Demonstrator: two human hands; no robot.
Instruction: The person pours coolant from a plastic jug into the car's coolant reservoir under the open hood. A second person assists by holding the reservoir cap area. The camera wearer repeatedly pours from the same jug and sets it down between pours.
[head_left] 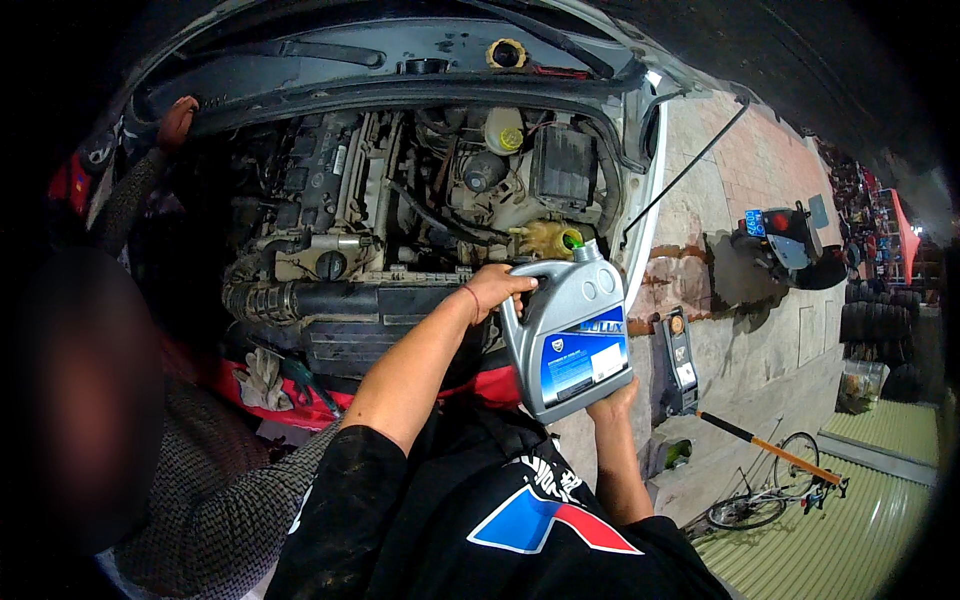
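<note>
A large silver-grey coolant jug [572,345] with a blue and white label is tilted over the engine bay. My left hand [492,290] is wrapped around its handle. Under the bottom edge, my right hand [612,402] grips and supports the jug. The spout is at the opening of a yellowed plastic coolant tank [542,238], where bright green liquid shows. Whether the spout touches the tank's neck I cannot tell. Beyond the tank are a dark battery [565,165] and a reservoir with a yellow cap [510,138].
Another person stands at left, one hand [178,122] at the bay's far edge. A prop rod [685,175] rises at right. On the ground are a floor jack [680,360] with an orange handle, a scooter [790,240] and a bicycle [750,510]. Gloves [262,380] lie on the red front edge.
</note>
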